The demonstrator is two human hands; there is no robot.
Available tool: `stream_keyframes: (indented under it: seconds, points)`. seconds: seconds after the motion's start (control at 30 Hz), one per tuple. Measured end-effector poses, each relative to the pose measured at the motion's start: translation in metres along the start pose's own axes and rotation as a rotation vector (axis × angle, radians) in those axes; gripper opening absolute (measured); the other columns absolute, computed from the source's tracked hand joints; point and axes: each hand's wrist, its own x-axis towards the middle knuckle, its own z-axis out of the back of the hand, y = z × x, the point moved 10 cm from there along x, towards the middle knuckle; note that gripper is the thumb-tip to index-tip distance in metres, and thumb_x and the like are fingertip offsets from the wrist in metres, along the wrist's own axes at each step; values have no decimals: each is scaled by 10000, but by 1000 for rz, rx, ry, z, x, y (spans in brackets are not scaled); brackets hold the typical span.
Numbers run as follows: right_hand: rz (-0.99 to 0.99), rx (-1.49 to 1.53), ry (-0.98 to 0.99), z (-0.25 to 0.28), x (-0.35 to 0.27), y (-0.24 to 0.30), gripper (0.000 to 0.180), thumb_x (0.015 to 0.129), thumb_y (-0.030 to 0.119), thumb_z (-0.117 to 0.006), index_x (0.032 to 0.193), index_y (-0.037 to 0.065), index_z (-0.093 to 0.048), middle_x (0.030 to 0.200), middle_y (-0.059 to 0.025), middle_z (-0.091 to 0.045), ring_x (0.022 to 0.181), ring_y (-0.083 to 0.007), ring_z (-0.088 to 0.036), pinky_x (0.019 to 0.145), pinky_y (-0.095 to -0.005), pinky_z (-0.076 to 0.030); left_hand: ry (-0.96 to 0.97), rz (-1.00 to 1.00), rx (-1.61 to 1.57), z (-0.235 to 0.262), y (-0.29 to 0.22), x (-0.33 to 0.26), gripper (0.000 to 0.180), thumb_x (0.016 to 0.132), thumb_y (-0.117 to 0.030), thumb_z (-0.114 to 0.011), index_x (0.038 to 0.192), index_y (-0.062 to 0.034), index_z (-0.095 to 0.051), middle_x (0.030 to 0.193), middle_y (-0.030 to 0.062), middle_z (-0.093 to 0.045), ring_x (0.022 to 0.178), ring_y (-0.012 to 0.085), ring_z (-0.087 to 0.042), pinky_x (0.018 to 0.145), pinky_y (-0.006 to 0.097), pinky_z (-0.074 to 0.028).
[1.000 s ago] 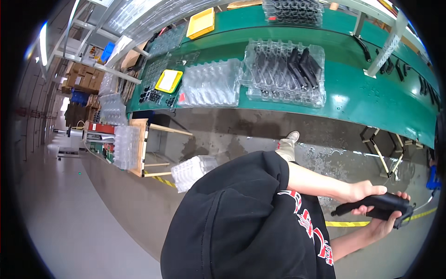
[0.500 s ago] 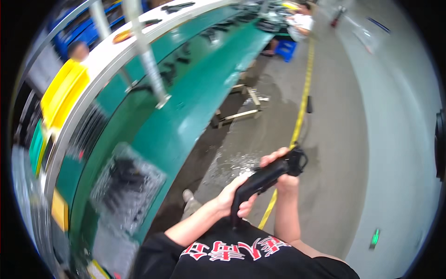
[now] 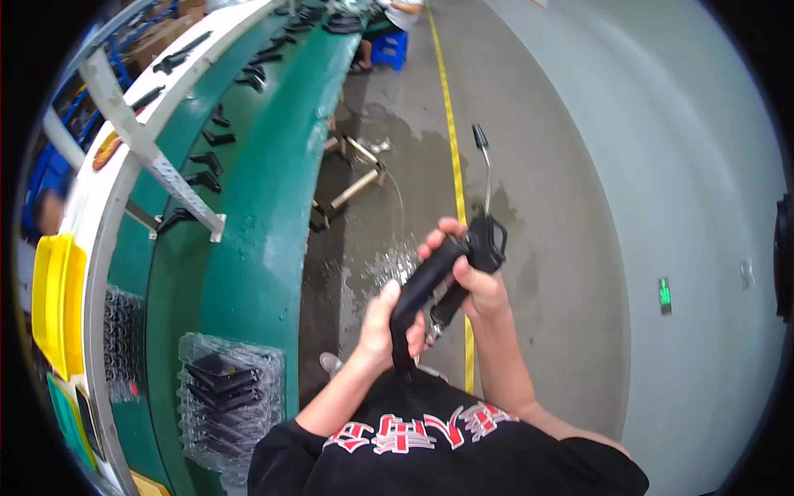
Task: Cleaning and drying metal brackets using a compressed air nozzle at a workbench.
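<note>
Your left hand [image 3: 382, 326] and right hand [image 3: 475, 281] both clamp the black air gun [image 3: 438, 277], nozzle pointing 12 o'clock.

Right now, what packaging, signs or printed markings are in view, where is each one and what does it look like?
Clear plastic blister tray: lower left on the green bench, ribbed, holding black parts.
Second clear tray: further left, rectangular.
Small green sign: right, on the grey surface, rectangular and glowing.
Shirt print: bottom centre, red and white on black.
</note>
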Motion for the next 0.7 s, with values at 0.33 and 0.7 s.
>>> stream_keyframes:
  seconds: [0.33,0.7]
  points:
    - [88,-162,-56,0,-19,10,514,765,90,-802,1220,29,-571,1096,-202,-667,987,-308,-658,863,-394,-546,117,-326,613,-10,-42,-12,519,962,-474,-495,718,-26,-589,507,52,-521,424,140,-447,444,260,-388]
    - [202,-181,167,-19,-20,49,496,775,83,-786,1221,33,-574,1062,-194,-682,971,-304,-665,850,-391,-551,332,237,-117,-50,20,-11,718,911,-707,-408,717,-31,-555,479,35,-425,352,180,-378,394,277,-330]
